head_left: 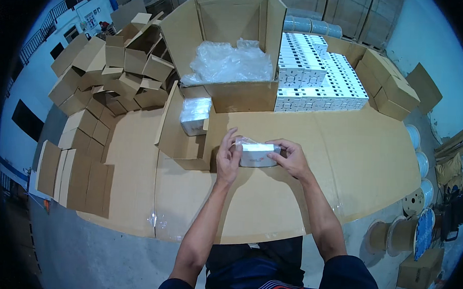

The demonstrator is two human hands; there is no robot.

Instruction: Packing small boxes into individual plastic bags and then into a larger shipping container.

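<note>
We hold one wrapped box (pixel 257 155) over the table (pixel 355 160), left hand (pixel 227 155) and right hand (pixel 290 157) both closed on its ends. White boxes (pixel 317 76) are stacked behind; one wrapped box sits in the carton (pixel 182 137); the big carton's (pixel 230 46) contents remain unclear.
</note>
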